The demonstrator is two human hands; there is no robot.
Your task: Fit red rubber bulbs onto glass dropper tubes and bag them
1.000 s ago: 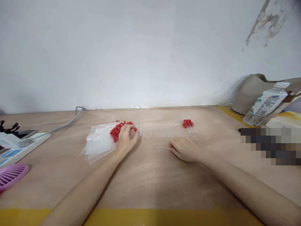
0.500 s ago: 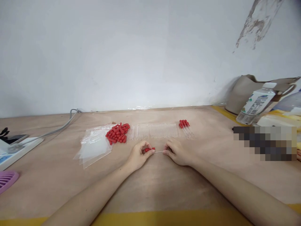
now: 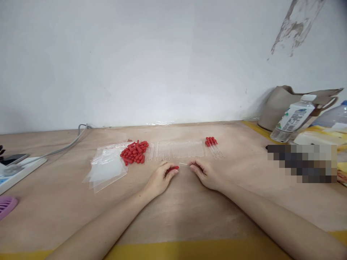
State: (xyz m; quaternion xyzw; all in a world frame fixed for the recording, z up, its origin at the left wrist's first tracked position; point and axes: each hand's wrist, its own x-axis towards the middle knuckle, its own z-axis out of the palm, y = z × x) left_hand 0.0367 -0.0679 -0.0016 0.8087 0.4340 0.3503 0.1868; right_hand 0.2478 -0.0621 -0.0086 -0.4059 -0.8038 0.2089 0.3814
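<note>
My left hand [image 3: 160, 177] pinches a red rubber dropper bulb [image 3: 175, 167], whose end peeks out past the fingertips. A thin clear glass tube [image 3: 183, 164] sticks out leftward from the closed fingers of my right hand [image 3: 206, 175]. Its free tip is just short of the bulb, with a small gap. Behind my left hand lies a heap of red rubber bulbs [image 3: 134, 152]. Two groups of glass tubes [image 3: 188, 150] are lined up beside the heap. Farther right, several droppers [image 3: 213, 145] with red bulbs on their glass tubes lie together.
Clear plastic zip bags [image 3: 105, 168] lie left of the bulbs. At the far left are a power strip [image 3: 24, 173], a cable and a purple plastic item [image 3: 7, 206]. A plastic bottle [image 3: 294, 119] and a beige container [image 3: 273, 106] stand at the right.
The glass tube has come away from my left fingertips and tipped up, its free end now apart from the bulb. More of the bulb was showing inside my left hand before.
</note>
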